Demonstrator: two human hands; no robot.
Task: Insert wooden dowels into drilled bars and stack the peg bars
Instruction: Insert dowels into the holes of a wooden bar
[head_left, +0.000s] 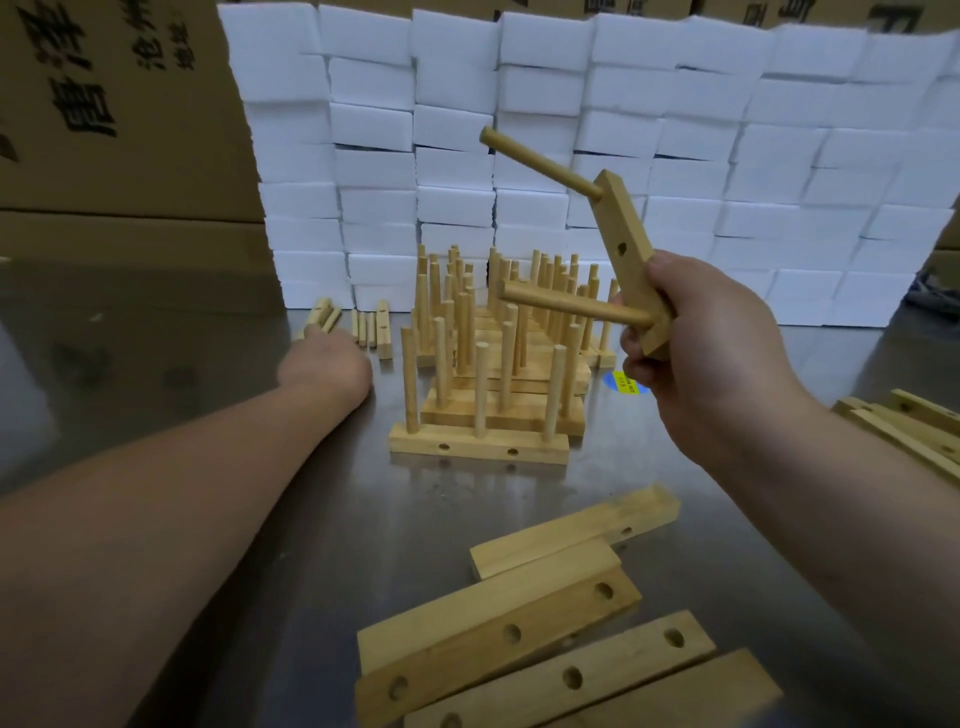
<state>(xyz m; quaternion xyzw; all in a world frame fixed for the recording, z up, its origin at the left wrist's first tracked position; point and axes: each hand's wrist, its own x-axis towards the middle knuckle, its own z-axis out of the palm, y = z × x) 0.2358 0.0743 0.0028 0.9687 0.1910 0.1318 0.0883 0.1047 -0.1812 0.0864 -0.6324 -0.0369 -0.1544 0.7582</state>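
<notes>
On raised bar (630, 241), two dowels (540, 165).

The left arm stretches forward and low, the bare forearm in line with the wrist. The left hand (324, 364) is far out with its back up, too blurred to tell how its fingers lie. The right arm is raised. The right hand (696, 358) grips the lower end of a tilted wooden bar (618, 221), fingers and thumb curled round it.
</notes>
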